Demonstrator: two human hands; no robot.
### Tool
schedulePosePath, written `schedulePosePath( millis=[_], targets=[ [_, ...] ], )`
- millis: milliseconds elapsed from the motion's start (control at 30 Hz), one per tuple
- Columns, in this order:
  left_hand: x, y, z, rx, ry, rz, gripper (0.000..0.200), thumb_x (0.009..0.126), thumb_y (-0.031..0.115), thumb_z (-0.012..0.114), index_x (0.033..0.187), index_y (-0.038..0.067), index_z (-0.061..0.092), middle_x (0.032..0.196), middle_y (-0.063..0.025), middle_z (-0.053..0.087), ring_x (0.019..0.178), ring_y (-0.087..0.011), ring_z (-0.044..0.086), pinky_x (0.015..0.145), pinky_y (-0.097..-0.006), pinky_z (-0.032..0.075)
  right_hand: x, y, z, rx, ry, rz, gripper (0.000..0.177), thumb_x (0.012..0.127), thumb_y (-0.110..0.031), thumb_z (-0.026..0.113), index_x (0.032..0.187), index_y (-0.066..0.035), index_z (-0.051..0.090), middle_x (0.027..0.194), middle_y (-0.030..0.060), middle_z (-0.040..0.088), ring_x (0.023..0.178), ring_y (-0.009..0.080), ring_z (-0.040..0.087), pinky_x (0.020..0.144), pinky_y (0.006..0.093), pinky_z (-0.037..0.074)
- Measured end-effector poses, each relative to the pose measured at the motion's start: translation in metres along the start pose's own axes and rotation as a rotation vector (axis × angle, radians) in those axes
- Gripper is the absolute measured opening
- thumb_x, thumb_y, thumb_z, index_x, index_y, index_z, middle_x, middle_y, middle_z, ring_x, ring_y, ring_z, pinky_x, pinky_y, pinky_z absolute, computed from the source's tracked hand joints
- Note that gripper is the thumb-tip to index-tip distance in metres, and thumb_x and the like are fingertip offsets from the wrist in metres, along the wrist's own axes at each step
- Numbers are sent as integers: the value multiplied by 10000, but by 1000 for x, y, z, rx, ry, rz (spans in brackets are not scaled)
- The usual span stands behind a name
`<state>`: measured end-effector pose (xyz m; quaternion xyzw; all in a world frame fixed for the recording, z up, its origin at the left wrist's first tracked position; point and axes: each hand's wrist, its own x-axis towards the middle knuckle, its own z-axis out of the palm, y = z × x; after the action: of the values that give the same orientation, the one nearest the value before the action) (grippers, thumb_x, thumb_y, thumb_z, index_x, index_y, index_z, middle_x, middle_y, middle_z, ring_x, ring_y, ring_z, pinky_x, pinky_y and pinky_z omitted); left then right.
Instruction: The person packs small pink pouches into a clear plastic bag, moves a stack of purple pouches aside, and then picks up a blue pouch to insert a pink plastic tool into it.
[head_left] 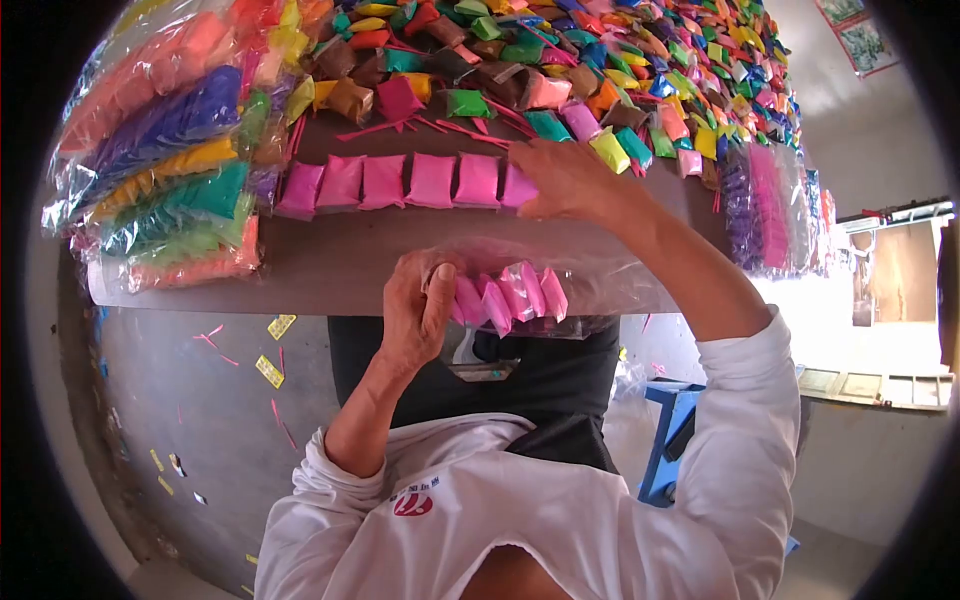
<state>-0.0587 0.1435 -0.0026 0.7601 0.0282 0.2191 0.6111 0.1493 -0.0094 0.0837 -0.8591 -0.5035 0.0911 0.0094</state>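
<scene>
Left hand (pixel 415 315): grip closed on a clear bag (pixel 610 285) of pink packets (pixel 510 295), 6 o'clock, at the worktop (pixel 400 255) edge.
Right hand (pixel 570 180): 1 o'clock, on the end of the row (pixel 400 182); grip cannot be told.
Handling: likely light, soft, slick; pinch packet sides.

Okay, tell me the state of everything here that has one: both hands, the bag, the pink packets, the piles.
left hand, closed on the clear bag.
right hand, fingers on the row's end packet; grip unclear.
clear bag, part filled with pink packets, held at the table edge.
row of pink packets, sealed, lying side by side.
mixed packets, loose heap.
filled bags, full, stacked.
</scene>
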Motion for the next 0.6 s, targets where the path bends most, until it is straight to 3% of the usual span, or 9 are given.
schedulePosePath(
  millis=[167,267,367,467,600],
  targets=[
    [1,-2,0,-8,-10,22,226,969,197,503,926,7,618,836,-146,585,810,-326,540,764,-383,434,3,2,-5,-12,-170,117,623,642,-295,755,1136,-7,508,1047,208,614,984,367,609,830,469,488],
    [1,-2,-2,47,-12,67,232,967,195,501,907,-1,609,801,-159,543,781,-350,518,735,-395,425,9,3,-22,246,-4,58,632,644,-299,747,1152,-8,508,1034,208,625,965,371,615,832,456,490],
    [2,-1,-1,36,-9,73,236,966,194,501,900,-7,605,787,-165,523,771,-363,507,722,-401,419,21,-4,-24,211,110,-49,632,648,-278,751,1166,-10,508,1034,208,635,957,374,621,834,440,494],
    [2,-2,1,9,20,80,236,965,192,503,903,-10,606,792,-168,535,778,-364,516,725,-400,422,37,-15,-26,171,-90,-18,659,640,-267,762,1189,-15,498,1029,222,637,972,380,624,839,443,495],
    [1,3,1,-9,21,43,240,966,197,501,907,-8,609,793,-172,548,784,-367,527,731,-402,426,49,-26,-10,63,-105,-65,673,635,-251,761,1197,-8,481,986,233,645,959,389,632,809,458,506]
  ],
)
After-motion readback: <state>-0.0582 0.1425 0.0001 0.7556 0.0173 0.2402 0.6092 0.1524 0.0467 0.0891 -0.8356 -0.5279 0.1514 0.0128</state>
